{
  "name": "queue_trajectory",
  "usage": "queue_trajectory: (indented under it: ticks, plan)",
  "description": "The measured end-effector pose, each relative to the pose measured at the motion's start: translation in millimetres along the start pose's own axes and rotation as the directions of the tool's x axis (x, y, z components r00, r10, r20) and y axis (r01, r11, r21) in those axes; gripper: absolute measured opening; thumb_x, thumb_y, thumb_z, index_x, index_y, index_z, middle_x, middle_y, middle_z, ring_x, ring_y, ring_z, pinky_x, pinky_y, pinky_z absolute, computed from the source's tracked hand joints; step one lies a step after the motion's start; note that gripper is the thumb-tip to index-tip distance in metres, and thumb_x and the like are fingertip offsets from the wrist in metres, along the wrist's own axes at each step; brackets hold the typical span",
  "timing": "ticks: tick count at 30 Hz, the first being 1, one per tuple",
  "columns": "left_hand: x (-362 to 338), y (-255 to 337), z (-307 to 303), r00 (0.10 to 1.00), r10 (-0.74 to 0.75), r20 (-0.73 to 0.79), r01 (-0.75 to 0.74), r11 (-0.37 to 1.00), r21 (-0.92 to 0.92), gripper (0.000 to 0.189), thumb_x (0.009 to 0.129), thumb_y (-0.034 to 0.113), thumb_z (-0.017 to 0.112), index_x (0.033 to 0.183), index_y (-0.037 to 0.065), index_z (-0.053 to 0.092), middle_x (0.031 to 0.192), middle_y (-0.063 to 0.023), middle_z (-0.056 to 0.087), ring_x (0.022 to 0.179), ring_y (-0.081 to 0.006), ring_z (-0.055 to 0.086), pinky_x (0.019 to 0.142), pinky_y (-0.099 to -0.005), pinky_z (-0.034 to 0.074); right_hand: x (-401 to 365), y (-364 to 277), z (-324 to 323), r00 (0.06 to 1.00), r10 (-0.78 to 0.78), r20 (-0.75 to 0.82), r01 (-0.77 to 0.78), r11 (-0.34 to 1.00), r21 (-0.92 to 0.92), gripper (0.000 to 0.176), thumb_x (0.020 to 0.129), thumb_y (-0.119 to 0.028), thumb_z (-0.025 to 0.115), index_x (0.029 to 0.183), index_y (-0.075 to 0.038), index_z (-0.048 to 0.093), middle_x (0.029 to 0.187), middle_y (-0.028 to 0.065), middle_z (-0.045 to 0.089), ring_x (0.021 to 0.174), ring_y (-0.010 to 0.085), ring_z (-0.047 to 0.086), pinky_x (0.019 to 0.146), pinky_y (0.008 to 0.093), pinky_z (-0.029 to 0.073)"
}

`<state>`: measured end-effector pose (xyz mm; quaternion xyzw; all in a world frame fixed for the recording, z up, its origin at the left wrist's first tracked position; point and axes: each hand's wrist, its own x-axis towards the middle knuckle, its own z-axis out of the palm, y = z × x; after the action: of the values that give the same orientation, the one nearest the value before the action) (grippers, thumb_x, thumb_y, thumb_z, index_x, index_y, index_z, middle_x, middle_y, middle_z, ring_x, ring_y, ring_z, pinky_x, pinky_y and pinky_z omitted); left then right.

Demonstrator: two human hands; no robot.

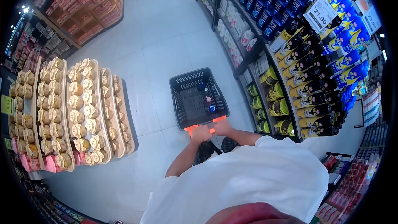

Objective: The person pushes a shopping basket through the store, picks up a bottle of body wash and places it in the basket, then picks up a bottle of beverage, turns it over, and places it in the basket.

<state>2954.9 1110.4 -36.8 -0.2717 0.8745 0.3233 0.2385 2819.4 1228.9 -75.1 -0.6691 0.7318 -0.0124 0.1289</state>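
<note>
Shopping basket (176,99), stiff black plastic with a few bottles (208,99), should carry light; left hand (201,134) and right hand (224,127) clench its orange handle (219,119) at the near edge

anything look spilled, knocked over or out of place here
Nothing stands out. The basket is level, its orange handle gripped by the left hand and right hand, with a few bottles along its right side. The floor shows no spill, and the jars on the left display sit in even rows.
</note>
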Motion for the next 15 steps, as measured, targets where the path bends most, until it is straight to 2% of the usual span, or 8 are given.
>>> queue_trajectory:
  ticks: [6,11,14,15]
  plan:
    - [37,-8,-50,0.998,0.05,0.022,-0.049,0.998,-0.038,0.042,0.077,0.038,0.062,0.098,0.002,0.07,0.105,-0.0196,0.068,0.099,-0.0334,0.066,0.085,-0.0433,0.053,47,23,-14,0.996,0.036,0.081,-0.032,0.998,-0.049,0.032,0.066,-0.038,0.069,0.083,-0.011,0.065,0.065,0.0078,0.065,0.062,0.0277,0.066,0.054,0.0429,0.05]
    - [68,-17,-85,0.999,0.042,0.032,-0.041,0.999,-0.012,0.04,0.078,0.037,0.061,0.098,0.004,0.07,0.104,-0.0196,0.068,0.1,-0.0335,0.066,0.085,-0.0443,0.053,89,37,-37,0.999,0.019,0.047,-0.016,0.998,-0.06,0.033,0.067,-0.037,0.067,0.087,-0.011,0.065,0.067,0.0083,0.065,0.061,0.0285,0.066,0.054,0.043,0.05]
    - [91,-24,-102,0.999,0.043,0.023,-0.042,0.999,-0.026,0.041,0.078,0.038,0.061,0.098,0.003,0.07,0.102,-0.0207,0.068,0.098,-0.0348,0.066,0.084,-0.0451,0.053,118,50,-54,0.998,0.022,0.051,-0.021,1.0,-0.019,0.027,0.068,-0.035,0.068,0.079,-0.01,0.063,0.063,0.0082,0.064,0.059,0.0274,0.066,0.053,0.0421,0.051]
    - [99,-26,-109,0.999,0.045,0.016,-0.045,0.999,-0.031,0.041,0.078,0.038,0.061,0.098,0.003,0.07,0.102,-0.0212,0.068,0.097,-0.0355,0.066,0.083,-0.0454,0.053,127,58,-53,1.0,-0.009,0.022,0.01,1.0,-0.019,0.028,0.069,-0.035,0.067,0.082,-0.01,0.063,0.065,0.009,0.065,0.061,0.0276,0.067,0.053,0.0422,0.051]
